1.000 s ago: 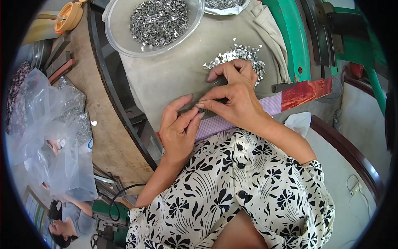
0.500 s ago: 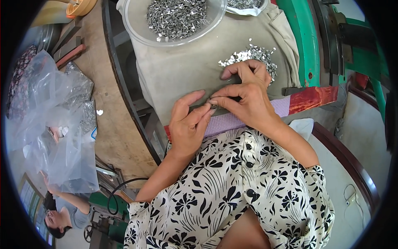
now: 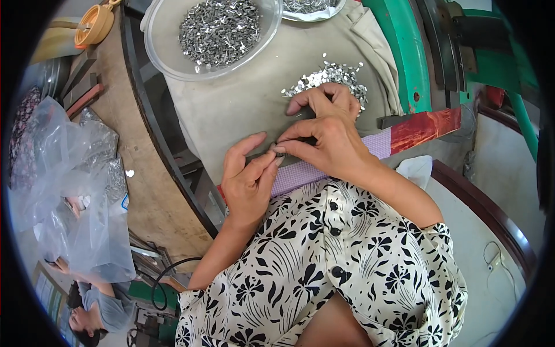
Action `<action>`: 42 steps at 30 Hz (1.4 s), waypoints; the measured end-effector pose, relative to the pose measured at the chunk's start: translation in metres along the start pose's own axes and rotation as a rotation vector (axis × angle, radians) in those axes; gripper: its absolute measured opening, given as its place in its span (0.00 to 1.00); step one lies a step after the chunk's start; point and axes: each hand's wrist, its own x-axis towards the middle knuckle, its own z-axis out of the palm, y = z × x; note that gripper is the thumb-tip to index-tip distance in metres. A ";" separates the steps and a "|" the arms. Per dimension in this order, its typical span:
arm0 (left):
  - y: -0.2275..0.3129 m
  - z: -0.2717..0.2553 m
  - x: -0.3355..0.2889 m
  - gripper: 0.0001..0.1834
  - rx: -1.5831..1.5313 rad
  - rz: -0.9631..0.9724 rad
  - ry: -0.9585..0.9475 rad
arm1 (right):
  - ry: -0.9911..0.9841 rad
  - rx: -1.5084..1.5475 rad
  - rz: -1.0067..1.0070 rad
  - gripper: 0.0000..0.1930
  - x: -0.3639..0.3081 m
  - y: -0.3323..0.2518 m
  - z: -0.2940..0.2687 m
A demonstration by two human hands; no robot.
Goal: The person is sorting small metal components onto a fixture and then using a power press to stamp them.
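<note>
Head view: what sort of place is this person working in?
Probably a small metal-parts workshop: there is a clear tub holding many small metal pieces, a heap of silvery bits on a cloth, and green-painted machinery alongside.

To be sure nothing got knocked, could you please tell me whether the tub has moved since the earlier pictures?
No: against the cloth, the tub keeps its place; the whole view shifted and came back.

Bright pic; fisheye dist. nr edges, blk corners
</note>
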 end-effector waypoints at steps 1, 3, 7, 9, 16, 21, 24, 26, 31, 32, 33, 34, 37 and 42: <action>0.000 0.000 0.000 0.14 -0.003 0.015 0.010 | -0.006 0.005 0.001 0.07 0.001 0.001 0.000; 0.001 0.000 0.000 0.13 0.003 -0.026 -0.010 | -0.010 0.005 0.004 0.07 0.000 0.002 -0.001; 0.002 0.000 0.000 0.14 -0.007 -0.036 0.005 | 0.031 -0.022 -0.006 0.09 -0.001 0.005 -0.004; 0.002 0.000 0.001 0.14 0.012 -0.037 -0.018 | 0.014 -0.009 -0.017 0.08 -0.001 0.006 -0.005; 0.003 0.000 0.001 0.15 -0.008 -0.040 0.002 | 0.005 -0.041 0.015 0.08 -0.003 0.009 -0.010; 0.004 -0.001 0.002 0.15 0.024 -0.050 -0.021 | -0.017 -0.027 0.009 0.06 -0.003 0.011 -0.011; 0.004 0.000 0.002 0.14 0.000 -0.052 -0.006 | -0.019 -0.028 -0.002 0.07 -0.004 0.012 -0.015; 0.004 0.000 0.002 0.14 -0.004 -0.034 0.010 | -0.014 -0.052 0.041 0.07 -0.004 0.012 -0.017; 0.005 0.000 0.003 0.15 0.010 -0.036 0.001 | 0.000 -0.064 -0.005 0.09 -0.003 0.011 -0.013; 0.005 0.000 0.003 0.15 0.016 -0.033 -0.001 | 0.009 -0.057 -0.002 0.09 -0.003 0.011 -0.014; 0.005 -0.001 0.003 0.15 0.021 -0.050 -0.014 | -0.005 -0.050 0.013 0.09 -0.004 0.012 -0.014; 0.005 -0.001 0.003 0.15 0.022 -0.031 0.001 | -0.006 -0.048 0.034 0.09 -0.005 0.013 -0.016; 0.005 0.000 0.002 0.15 0.014 -0.040 -0.001 | -0.019 -0.046 0.045 0.08 -0.009 0.016 -0.021; 0.004 0.001 0.002 0.15 0.010 -0.049 -0.005 | 0.013 -0.056 0.002 0.08 -0.009 0.019 -0.022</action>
